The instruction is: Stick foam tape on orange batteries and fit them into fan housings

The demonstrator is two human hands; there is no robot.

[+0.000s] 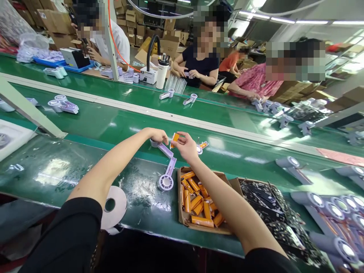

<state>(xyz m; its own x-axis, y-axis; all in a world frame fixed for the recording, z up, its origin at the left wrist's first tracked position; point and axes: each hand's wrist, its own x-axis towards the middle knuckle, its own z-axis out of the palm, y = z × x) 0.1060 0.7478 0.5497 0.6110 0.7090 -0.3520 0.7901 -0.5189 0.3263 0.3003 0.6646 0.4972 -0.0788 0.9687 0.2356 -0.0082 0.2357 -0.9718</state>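
My right hand [186, 146] pinches an orange battery cell [174, 139] with a white strip along its edge. Close to its left, my left hand [159, 135] has curled fingers pointing down; whatever they may hold is hidden. Just under the left hand lies a purple handheld fan housing [165, 150], its round head partly covered. A second purple fan housing [166, 182] lies nearer me, round grille facing up. Beyond my right wrist, another fan housing [199, 150] has an orange cell in its handle. Below my right forearm, an open cardboard box [180, 204] holds several orange cells.
A roll of white tape [121, 206] hangs over the bench's front edge. Dark circuit boards [267, 201] are heaped right of the box. Several grey fan bodies [331, 208] lie at far right. Across the green conveyor belt [127, 117], several people work among cartons. A slanted post [31, 108] stands at left.
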